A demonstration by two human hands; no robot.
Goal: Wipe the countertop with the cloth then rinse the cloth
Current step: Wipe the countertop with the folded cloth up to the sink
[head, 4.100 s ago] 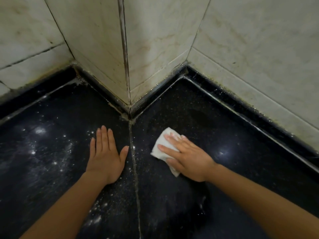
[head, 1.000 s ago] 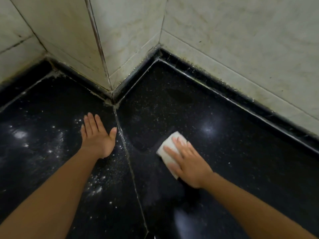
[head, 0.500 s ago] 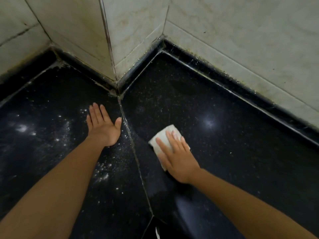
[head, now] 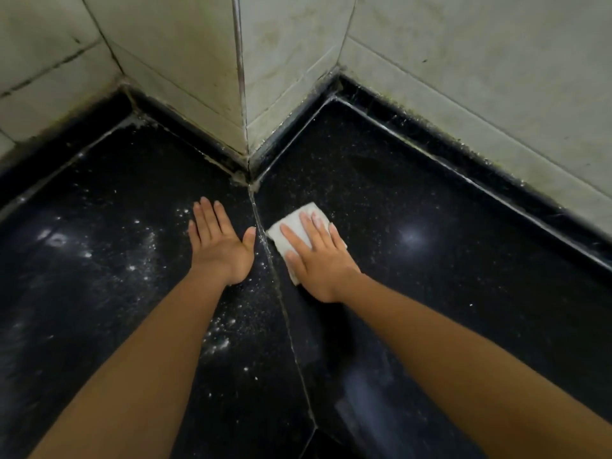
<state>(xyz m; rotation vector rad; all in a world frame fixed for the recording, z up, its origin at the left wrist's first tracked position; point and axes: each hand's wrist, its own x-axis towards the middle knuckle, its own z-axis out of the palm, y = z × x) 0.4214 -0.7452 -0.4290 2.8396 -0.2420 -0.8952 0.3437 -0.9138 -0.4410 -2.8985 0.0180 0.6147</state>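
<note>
The cloth (head: 291,226) has been swept leftward across the table (head: 447,293) and is now pressed just beside the seam (head: 281,303) under the right grip (head: 318,256), fingers spread flat. The left grip (head: 220,246) is kept flat and open amid white powder (head: 145,246), so that slab is judged unwiped. Half the cloth is hidden under the palm. No tap is seen.

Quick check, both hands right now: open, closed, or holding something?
Left hand: open, flat on the countertop.
Right hand: open, pressing the cloth flat.
</note>
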